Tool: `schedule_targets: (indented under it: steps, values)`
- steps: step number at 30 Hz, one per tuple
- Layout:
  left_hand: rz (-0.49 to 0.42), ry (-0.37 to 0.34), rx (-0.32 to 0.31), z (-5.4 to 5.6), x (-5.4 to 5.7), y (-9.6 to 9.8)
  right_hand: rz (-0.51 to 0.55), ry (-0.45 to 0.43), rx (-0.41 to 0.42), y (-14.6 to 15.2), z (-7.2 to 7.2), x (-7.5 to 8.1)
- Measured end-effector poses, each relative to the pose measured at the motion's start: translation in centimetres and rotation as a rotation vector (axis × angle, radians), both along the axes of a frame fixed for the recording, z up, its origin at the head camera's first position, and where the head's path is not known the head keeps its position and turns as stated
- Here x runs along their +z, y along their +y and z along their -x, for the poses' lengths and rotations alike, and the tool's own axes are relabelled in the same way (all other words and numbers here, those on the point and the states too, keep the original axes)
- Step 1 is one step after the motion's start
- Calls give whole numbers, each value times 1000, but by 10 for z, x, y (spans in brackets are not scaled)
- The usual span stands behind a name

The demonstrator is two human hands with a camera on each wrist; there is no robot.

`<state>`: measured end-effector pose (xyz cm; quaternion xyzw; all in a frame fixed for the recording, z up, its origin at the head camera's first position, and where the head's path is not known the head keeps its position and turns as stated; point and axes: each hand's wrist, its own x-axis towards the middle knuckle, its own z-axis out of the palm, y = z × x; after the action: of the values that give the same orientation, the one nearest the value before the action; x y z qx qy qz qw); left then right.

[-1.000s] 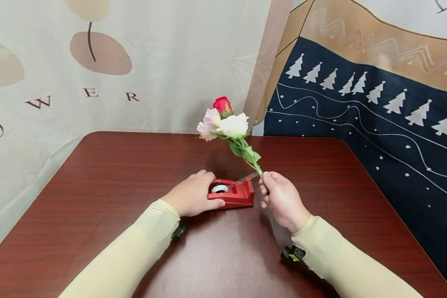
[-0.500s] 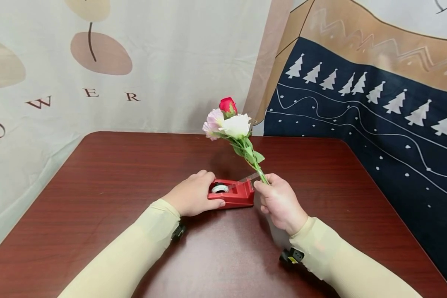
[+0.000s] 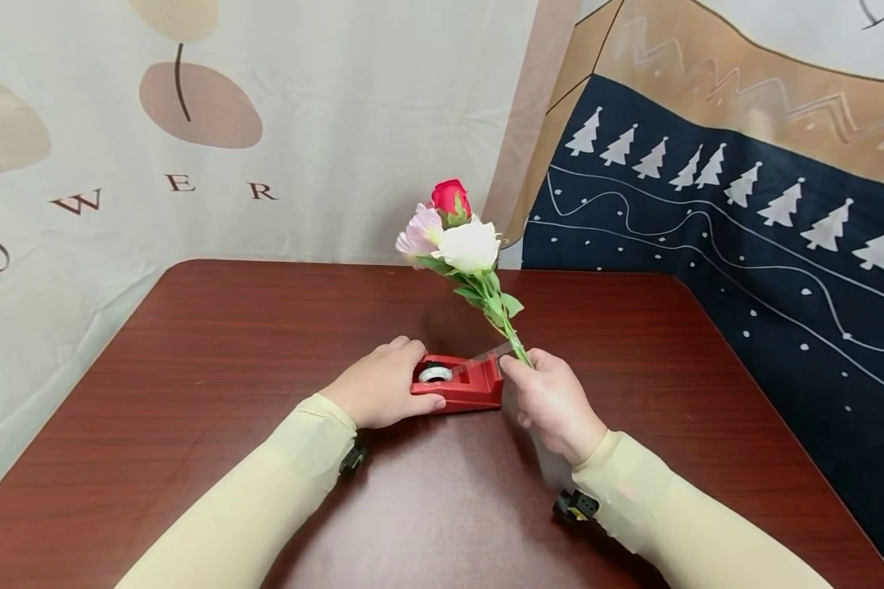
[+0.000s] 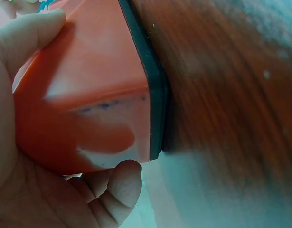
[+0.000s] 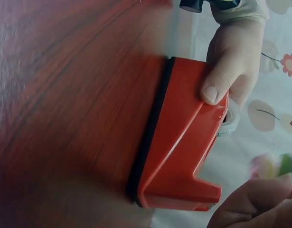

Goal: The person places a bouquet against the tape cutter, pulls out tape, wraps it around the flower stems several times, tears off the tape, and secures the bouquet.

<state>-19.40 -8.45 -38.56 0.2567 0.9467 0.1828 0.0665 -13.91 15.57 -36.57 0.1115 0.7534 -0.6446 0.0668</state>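
The backdrop reads "O WER", its first letters cut off. The left hand grips the red tape dispenser at table centre. At its 3 o'clock, the right hand pinches the flowers; the stems' lower ends are hidden.

A dark reddish-brown wood-grain surface with rounded corners fills the lower part of the head view. Behind it, from nine to twelve o'clock, hangs a cream fabric backdrop printed with tan oval shapes and brown letters. From one to four o'clock hangs a second cloth, navy with white pine trees, wavy lines and dots, under a tan band with a zigzag line. Between them, at twelve o'clock, runs a beige strip. Light is soft and even.
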Motion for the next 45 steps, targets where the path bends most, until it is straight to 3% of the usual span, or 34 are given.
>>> schedule_targets:
  steps: [6,14,18,24,29,31,33,37,40,42,45]
  values:
    - [8,-5,-3,0,0,0,105,-51,86,-3,-1,-2]
    - [-23,-10,-2,1,-1,-1,200,-106,140,-1,1,-1]
    - [-23,-7,-1,1,-1,-1,223,-65,135,0,1,1]
    - [-14,-7,2,1,-2,-1,162,24,82,0,-1,0]
    - [-22,-4,0,1,-2,-1,208,9,55,2,-1,0]
    - [-24,-6,1,1,-2,-1,286,-17,72,4,-1,0]
    - [-25,-6,3,1,-2,-1,431,-41,121,7,0,0]
    - [-32,-4,-1,1,-3,-1,837,-110,321,13,0,-1]
    - [-44,-2,-8,2,-2,0,995,-146,410,16,0,0]
    - [-45,0,-8,2,-2,0,969,-131,392,16,1,0]
    - [-39,-3,-2,2,-3,-1,768,-71,296,14,2,0]
